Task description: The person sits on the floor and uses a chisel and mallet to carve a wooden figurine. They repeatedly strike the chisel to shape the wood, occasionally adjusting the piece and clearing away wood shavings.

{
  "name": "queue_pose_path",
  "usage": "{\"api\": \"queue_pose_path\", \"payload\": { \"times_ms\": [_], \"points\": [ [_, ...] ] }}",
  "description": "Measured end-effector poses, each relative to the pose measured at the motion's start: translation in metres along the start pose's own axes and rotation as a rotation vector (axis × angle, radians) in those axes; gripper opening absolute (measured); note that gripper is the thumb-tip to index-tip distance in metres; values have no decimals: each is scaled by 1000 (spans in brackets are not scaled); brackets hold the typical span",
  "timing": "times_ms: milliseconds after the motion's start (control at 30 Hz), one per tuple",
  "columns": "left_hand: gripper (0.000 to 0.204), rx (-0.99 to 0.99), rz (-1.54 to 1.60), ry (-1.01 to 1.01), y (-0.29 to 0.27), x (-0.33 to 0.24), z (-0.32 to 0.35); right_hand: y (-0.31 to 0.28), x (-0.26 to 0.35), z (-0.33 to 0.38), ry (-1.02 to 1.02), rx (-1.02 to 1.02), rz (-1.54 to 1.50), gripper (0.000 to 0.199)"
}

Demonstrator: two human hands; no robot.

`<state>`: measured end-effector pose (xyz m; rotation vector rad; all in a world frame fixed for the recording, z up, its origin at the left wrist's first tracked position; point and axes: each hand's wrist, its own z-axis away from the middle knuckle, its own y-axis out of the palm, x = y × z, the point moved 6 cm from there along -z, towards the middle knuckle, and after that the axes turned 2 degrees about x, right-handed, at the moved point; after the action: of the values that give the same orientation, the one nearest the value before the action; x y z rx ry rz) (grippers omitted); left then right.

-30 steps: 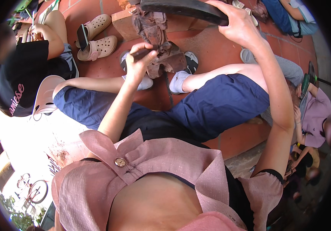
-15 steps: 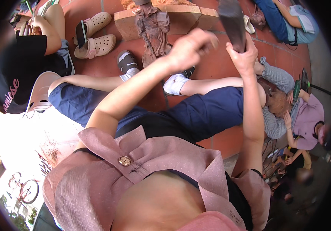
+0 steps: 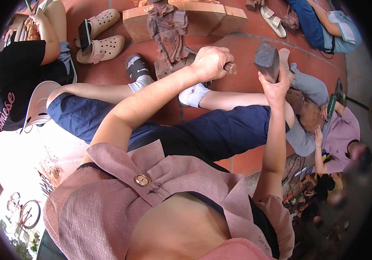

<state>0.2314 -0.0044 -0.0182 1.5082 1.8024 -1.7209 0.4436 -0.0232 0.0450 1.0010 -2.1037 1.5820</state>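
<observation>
A dark, block-headed mallet (image 3: 267, 60) stands raised at the right, with my right hand (image 3: 276, 88) wrapped round its lower end. To the left of it, my left hand (image 3: 212, 61) is closed in a fist around a slim tool; only its tan, wood-like end (image 3: 230, 68) shows, so its kind is hidden. Beyond my left hand a reddish-brown carved figure (image 3: 168, 32) is upright on the floor between my feet. Neither hand touches the figure, as far as this view shows. The mallet and the tool in my left hand are apart.
Behind the figure lies a curved wooden slab (image 3: 214, 19). At the left are beige clogs (image 3: 106, 48), a phone (image 3: 84, 34) and a person in black (image 3: 17, 80). At the right, a person in pink (image 3: 344, 130) holds a green power tool (image 3: 331, 107) by a brown wooden piece (image 3: 311, 117).
My right hand has come lower and the mallet, blurred before, is now sharp. My left hand has moved slightly down, and the end of its tool now shows.
</observation>
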Motion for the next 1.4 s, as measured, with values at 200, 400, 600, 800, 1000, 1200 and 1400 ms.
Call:
{"api": "queue_pose_path", "payload": {
  "times_ms": [200, 400, 600, 800, 1000, 1200, 1400],
  "points": [
    [10, -2, -57, 10, 2, 3, -1, -36, 2, -26, 0, 39, 29, 44],
    [12, -75, -130, -15, 10, 5, -9, -98, -28, -67, -65, 8, -287, 26],
    [11, -179, -239, -51, 14, 17, -15, -16, -75, -20, 90, -80, -547, 24],
    [10, -198, -267, -102, 24, 23, -21, 89, -118, 55, 251, -27, -690, 25],
    [12, -123, -303, -78, 28, 21, -20, 120, -151, 98, 476, 135, -320, 36],
    [14, -104, -285, -47, 36, 24, -15, 104, -117, 92, 571, 393, -87, 41],
    [16, -129, -271, -41, 26, 20, -15, 97, -35, 92, 457, 418, -412, 40]
  ]
}}
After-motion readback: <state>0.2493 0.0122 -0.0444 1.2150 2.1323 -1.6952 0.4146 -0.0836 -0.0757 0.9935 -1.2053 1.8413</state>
